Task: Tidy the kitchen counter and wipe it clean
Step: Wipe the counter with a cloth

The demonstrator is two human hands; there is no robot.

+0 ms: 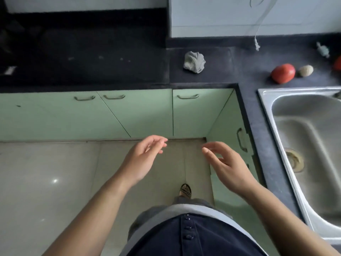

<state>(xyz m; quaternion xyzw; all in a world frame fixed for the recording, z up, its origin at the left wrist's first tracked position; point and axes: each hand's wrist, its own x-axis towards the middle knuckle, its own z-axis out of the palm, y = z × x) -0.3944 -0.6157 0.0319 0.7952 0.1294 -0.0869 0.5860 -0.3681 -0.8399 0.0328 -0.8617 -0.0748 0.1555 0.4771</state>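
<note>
My hands: left hand and right hand bare, apart, fingers loosely spread, holding nothing.
Sink: smooth steel basin, counter's right edge.
Cloth: crumpled grey wad, dark speckled counter, inner corner.
Tomato: glossy, behind sink.

A dark speckled stone L-shaped kitchen counter runs ahead of both hands and down the right hand's side. A crumpled grey cloth lies on it, well beyond the left hand. A red tomato touches a small beige potato, forward-right of the right hand
</note>
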